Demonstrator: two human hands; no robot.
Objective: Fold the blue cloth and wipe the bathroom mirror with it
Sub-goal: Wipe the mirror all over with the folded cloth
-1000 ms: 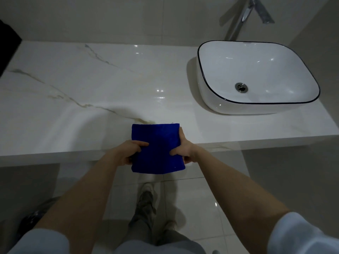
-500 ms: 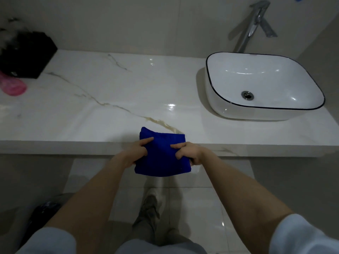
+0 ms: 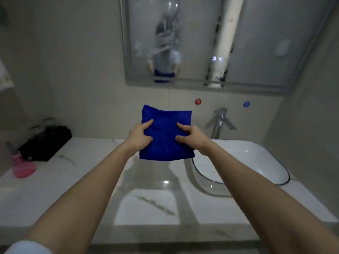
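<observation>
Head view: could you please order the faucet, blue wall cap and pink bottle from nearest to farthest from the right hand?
1. Faucet, just right of the right hand.
2. Blue wall cap, higher on the wall.
3. Pink bottle, far left.

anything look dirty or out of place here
The mirror shows whitish smears in its left part, above the blue cloth held by the left hand and right hand. The frame is blurred; nothing else stands out.
</observation>
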